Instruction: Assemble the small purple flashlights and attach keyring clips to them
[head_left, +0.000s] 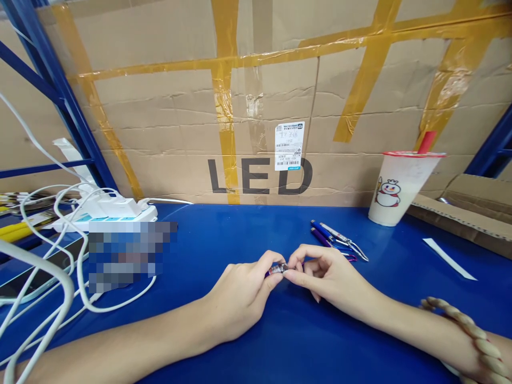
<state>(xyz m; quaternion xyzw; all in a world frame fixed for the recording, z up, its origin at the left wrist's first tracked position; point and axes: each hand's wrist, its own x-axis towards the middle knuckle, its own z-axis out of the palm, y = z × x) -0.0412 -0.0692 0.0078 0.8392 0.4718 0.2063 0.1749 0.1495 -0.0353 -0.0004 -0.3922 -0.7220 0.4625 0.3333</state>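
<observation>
Near the middle of the blue table, a small dark cylindrical piece (277,269) with light markings is pinched between the thumb and index finger of my left hand (244,293). My right hand (330,272) meets it from the right, its thumb and index finger closed at the piece's silvery end. A bit of purple shows behind the right fingers. Just beyond my right hand, several blue and purple pens (326,232) with metal clips lie together on the table.
A drink cup (388,194) with a red straw stands at the back right, near a white strip (450,260) and a cardboard tray (464,221). White cables, a power strip (116,216) and a phone (44,266) crowd the left. A large carton (168,133) stands behind.
</observation>
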